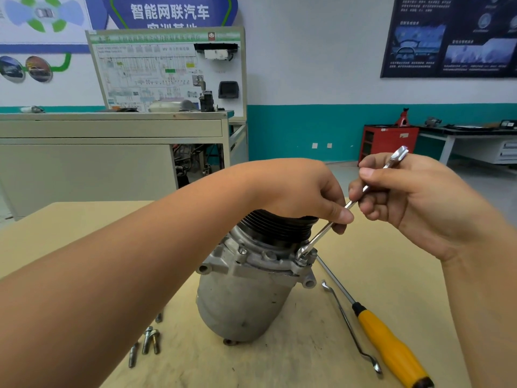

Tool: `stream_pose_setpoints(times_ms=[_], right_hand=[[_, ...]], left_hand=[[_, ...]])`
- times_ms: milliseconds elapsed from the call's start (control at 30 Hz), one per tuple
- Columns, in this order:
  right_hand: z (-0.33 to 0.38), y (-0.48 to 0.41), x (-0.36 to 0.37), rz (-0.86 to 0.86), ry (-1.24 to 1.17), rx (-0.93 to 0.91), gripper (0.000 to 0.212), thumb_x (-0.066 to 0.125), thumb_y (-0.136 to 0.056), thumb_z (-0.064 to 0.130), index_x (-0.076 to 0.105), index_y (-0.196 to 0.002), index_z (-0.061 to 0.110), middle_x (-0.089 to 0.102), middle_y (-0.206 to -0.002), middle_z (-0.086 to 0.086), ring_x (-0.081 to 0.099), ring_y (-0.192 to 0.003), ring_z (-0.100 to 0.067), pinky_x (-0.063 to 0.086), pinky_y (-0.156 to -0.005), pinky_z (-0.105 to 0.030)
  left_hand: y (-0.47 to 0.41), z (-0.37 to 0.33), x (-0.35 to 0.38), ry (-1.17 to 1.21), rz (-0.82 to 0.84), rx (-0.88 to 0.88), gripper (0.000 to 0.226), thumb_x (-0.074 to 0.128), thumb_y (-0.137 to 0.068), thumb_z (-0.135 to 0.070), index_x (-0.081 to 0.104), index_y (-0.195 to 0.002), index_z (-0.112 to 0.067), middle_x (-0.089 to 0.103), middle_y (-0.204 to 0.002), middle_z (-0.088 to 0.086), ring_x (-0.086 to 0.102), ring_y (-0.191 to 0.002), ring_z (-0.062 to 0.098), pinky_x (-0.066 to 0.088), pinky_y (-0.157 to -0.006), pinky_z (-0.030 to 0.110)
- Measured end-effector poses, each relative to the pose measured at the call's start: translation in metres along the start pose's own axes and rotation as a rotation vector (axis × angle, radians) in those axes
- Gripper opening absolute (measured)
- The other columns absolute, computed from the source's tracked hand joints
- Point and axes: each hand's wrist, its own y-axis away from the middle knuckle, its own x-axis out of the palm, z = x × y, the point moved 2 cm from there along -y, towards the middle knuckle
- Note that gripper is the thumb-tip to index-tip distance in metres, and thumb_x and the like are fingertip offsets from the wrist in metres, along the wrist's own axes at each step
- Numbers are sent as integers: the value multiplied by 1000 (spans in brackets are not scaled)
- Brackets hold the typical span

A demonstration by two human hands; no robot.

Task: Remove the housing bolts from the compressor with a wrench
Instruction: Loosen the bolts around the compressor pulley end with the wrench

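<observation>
The compressor [243, 298] is stood on end near the middle of the wooden table [84, 219], its black pulley [279, 228] uppermost. A slim wrench [321, 233] is seated by its lower end on a bolt [301, 259] at the flange on the compressor's right side. The upper shank is gripped by the curled fingers of the right hand [414, 203], while the left hand [302, 191], reached over the pulley, pinches the shank lower down between thumb and fingers. Several bolts [149, 340] already lie loose at the compressor's front left, so the task is judged well advanced. For this step the wrench head should be kept fully engaged and square on the bolt, pressed down by the lower pinch, and the turning force applied smoothly from the top so that slipping and rounding are avoided; the compressor should be steadied against tipping. A yellow-handled screwdriver [391, 348] and a bent wrench [349, 326] are left to the compressor's right.
</observation>
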Motion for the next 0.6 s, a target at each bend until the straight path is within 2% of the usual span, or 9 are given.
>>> stream_pose_setpoints(times_ms=[33,167,300,433,600], right_hand=[[1,1,0,12,2,3,4,51,-88,4,50,-90,8,64,-57,-7,54,-42,-11,45,-40,-19],[5,3,2,34,-1,-10,27,56,-71,15,50,-96,7,63,-57,-7,54,-43,-11,45,-40,-19],[3,2,2,8,6,21,12,46,-91,1,50,-101,6,62,-56,-5,52,-42,-11,43,-39,-19],[4,4,9,-36,138,-42,15,43,-97,5,55,-103,11,56,-69,-4,54,-45,-7,45,-43,-17],[9,6,14,-93,324,-196,16,46,-97,8,58,-100,19,64,-65,6,58,-49,-7,46,-47,-15]], left_hand=[[0,0,0,2,-4,-2,24,53,-93,-44,74,-97,-33,69,-97,-7,60,-92,7,43,-83,21],[1,2,1,31,-30,2,24,56,-90,-47,74,-96,-33,69,-94,-3,60,-89,9,44,-79,23],[1,1,1,40,-44,-12,24,58,-87,-50,75,-90,-32,70,-93,-3,61,-88,11,44,-76,23],[-1,2,1,40,-55,-23,26,59,-85,-52,73,-80,-31,69,-93,7,61,-88,20,43,-73,28],[3,3,-2,61,-60,2,25,59,-85,-52,72,-74,-33,70,-100,2,62,-92,16,46,-91,38]])
